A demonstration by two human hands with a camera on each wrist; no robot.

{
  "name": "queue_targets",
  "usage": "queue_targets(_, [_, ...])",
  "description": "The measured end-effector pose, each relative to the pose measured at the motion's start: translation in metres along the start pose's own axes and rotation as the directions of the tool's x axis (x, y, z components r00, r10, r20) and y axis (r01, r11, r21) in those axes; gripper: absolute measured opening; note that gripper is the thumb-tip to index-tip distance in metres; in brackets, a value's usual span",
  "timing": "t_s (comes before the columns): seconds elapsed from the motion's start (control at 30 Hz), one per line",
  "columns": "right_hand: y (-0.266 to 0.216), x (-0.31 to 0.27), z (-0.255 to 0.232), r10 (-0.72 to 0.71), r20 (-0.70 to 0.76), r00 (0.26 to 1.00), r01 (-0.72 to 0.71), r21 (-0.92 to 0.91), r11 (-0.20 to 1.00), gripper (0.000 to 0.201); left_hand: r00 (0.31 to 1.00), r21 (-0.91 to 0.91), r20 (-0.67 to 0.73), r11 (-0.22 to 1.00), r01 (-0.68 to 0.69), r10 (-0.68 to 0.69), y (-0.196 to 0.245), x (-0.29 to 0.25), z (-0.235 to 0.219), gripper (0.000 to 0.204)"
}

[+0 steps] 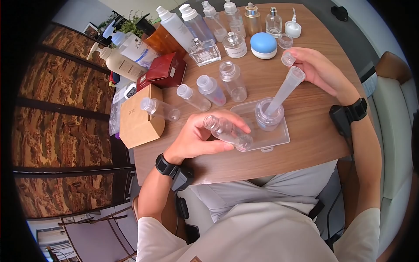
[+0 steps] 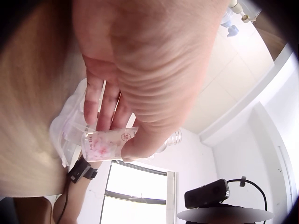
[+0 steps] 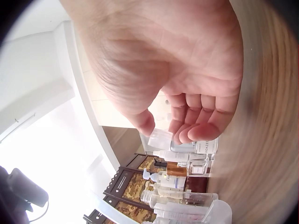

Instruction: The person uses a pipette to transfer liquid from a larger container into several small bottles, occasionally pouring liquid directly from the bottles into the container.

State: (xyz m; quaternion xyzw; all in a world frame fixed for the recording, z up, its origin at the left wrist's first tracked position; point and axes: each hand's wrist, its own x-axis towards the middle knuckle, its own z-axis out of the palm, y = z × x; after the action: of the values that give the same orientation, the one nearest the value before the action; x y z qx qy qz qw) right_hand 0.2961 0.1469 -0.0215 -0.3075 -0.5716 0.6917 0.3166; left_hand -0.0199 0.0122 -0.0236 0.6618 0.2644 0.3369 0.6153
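Note:
In the head view my left hand (image 1: 196, 137) holds a small clear bottle (image 1: 233, 134) between thumb and fingers, its uncapped neck tilted up toward the left. Pink flowers are printed on this bottle (image 2: 99, 148) in the left wrist view. My right hand (image 1: 322, 72) pinches a small translucent cap (image 1: 288, 59) between thumb and fingertips, above the table. Between the hands, a round clear jar (image 1: 269, 120) stands on a shallow clear plastic tray (image 1: 283, 139). A frosted tube (image 1: 286, 89) leans to the right out of the jar.
Several small clear bottles (image 1: 211, 90) stand behind my left hand, beside a brown cardboard box (image 1: 139, 115) and a dark red box (image 1: 168, 72). Pump bottles and perfume bottles (image 1: 205, 52) line the back. A blue-lidded jar (image 1: 263, 45) stands near my right hand.

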Motion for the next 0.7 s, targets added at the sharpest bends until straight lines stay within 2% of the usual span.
queue_targets(0.3, [0.0022,0.0012,-0.0065,-0.008,0.058,0.998,0.007,0.027,1.0,0.031,1.0,0.171,-0.015,0.985,-0.012,0.015,0.0032,0.0029,0.0017,0.038])
queue_targets(0.5, [0.001,-0.0001,-0.0032,-0.029,0.007,1.0,0.029,0.012,1.0,0.032,0.997,0.214,-0.02,0.973,0.081,-0.079,0.0077,0.0055,0.0055,0.038])
queue_targets(0.57, [0.0014,0.0008,-0.0041,-0.036,0.003,0.999,0.036,0.021,0.999,0.034,1.0,0.228,0.005,0.973,0.022,-0.024,0.0046,0.0057,0.0046,0.04])
queue_targets(0.7, [0.0012,0.0017,-0.0034,-0.052,-0.007,0.999,0.052,0.03,0.998,0.032,1.0,0.221,0.008,0.975,0.002,-0.004,0.0007,0.0049,0.0022,0.04])
